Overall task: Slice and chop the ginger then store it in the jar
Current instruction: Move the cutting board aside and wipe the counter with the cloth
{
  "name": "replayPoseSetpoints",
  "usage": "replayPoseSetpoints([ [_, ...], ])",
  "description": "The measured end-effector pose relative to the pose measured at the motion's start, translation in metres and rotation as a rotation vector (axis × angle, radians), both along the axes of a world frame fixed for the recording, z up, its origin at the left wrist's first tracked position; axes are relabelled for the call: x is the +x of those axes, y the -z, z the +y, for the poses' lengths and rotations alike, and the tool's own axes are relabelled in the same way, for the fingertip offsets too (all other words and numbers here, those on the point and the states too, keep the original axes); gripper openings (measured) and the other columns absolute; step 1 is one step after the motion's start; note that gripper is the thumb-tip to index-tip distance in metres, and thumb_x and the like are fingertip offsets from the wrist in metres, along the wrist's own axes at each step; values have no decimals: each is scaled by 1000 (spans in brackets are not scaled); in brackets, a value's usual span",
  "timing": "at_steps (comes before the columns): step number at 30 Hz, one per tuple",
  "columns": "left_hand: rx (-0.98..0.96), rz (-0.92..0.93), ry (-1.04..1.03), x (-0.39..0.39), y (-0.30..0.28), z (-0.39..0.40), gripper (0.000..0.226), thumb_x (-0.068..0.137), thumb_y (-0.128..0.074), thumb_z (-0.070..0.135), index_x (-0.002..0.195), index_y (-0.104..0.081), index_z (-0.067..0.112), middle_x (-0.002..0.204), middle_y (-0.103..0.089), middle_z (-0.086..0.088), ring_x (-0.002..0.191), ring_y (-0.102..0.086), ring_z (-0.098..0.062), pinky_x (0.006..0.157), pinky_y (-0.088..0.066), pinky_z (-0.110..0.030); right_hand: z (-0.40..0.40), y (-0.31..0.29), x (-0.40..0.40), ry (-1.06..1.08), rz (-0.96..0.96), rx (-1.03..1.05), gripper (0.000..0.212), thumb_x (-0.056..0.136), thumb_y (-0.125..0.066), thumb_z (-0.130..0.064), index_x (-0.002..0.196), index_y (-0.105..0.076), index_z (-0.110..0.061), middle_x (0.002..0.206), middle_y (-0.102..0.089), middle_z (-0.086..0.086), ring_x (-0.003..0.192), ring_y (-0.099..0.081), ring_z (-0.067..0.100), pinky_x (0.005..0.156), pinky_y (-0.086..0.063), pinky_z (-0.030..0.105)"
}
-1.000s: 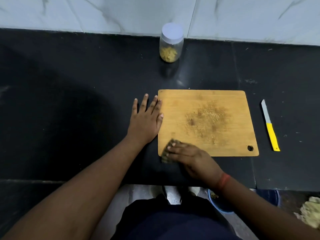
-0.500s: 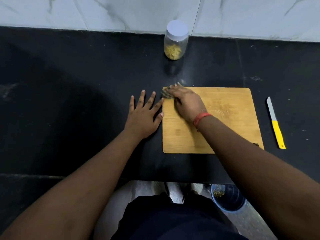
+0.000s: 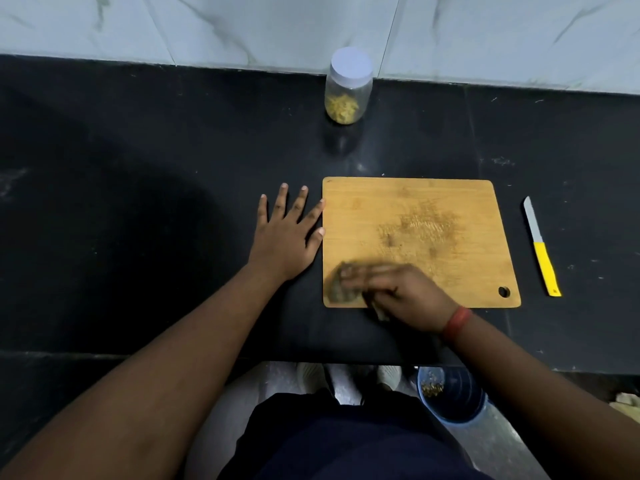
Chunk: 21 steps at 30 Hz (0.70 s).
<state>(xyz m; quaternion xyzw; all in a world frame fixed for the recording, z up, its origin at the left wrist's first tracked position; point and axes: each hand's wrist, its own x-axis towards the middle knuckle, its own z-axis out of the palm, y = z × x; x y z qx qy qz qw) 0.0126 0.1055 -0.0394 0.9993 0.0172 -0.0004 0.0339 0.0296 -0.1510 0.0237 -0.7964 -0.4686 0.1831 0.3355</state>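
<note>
Ginger (image 3: 341, 107): chopped, pale yellow, sitting in the bottom of the jar (image 3: 348, 95) at the far edge of the surface, against the marble wall. White lid (image 3: 351, 66) is on. None visible on the cutting board (image 3: 433, 216); only a darker, scored patch remains mid-board.

Handling, judged: the chopped pieces look light, loose and probably damp, so they would cling to the wall of the jar. The jar itself looks like smooth clear plastic or glass; I would take it round the body just below the lid, not by the lid alone, since I cannot tell how tightly it is closed.

Grip, right hand (image 3: 405, 296): fingers curled over a scrubbing pad (image 3: 337, 289), pressing it on the near left corner of the board. Blurred by motion, so the exact finger placement is unclear. Red band on that wrist.

Grip, left hand (image 3: 287, 237): spread flat on the surface, fingers straight, index tip and thumb touching the board's left edge, bracing it.

Knife (image 3: 542, 247): yellow handle, lying on the surface well right of the board, untouched.

Surface: black stone, glossy, some specks and scuffs. Below its near edge, a blue bucket (image 3: 450, 400) on the floor with scraps inside, beside my feet
</note>
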Motion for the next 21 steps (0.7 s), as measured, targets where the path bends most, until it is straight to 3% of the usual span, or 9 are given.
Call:
replayPoseSetpoints([
  [2,3,-8,2,-1,1,0,61,101,-16,56,157,-22,35,165,-20,-4,153,-5,-35,120,-6,-62,6,1,24,313,-12,24,43,85,-56,7,118,-71,-16,129,-62,-8,125,-52,7,109,-42,32],
  [4,6,-15,-2,-2,0,-1,61,101,-16,56,157,-23,34,165,-21,-4,153,-6,-35,120,-7,-62,20,7,44,483,-91,-44,44,90,-55,0,129,-64,-19,137,-58,-3,132,-48,14,114,-36,33],
  [8,17,-14,-3,-2,0,-2,60,101,-17,56,157,-22,34,165,-21,-4,153,-5,-35,120,-5,-61,35,26,36,392,-261,-226,52,90,-54,-7,139,-54,-22,147,-48,0,142,-35,18,117,-30,38],
  [11,24,-15,3,-1,0,0,60,101,-17,56,157,-21,35,165,-21,-4,153,-5,-35,120,-5,-61,25,28,5,185,-287,-172,53,89,-51,-2,136,-57,-25,147,-48,0,142,-35,17,115,-34,43],
  [16,26,-12,11,0,-2,0,61,100,-17,57,157,-23,34,164,-24,-5,153,-5,-35,120,-4,-62,18,24,-56,-195,-261,-22,35,105,-39,-22,121,-69,-21,136,-59,-2,135,-46,17,107,-42,38],
  [18,29,-11,13,-1,-3,-1,61,100,-16,56,157,-23,33,164,-23,-5,153,-5,-35,120,-4,-61,17,16,-54,-162,-203,45,32,100,-47,-10,117,-72,-19,132,-63,-3,132,-49,13,108,-41,34],
  [21,33,6,13,-1,-4,-2,62,100,-13,57,157,-21,34,165,-21,-4,154,-3,-34,120,-3,-61,18,2,-23,157,-181,31,46,87,-42,-6,121,-69,-18,134,-60,-1,131,-48,12,112,-34,22],
])
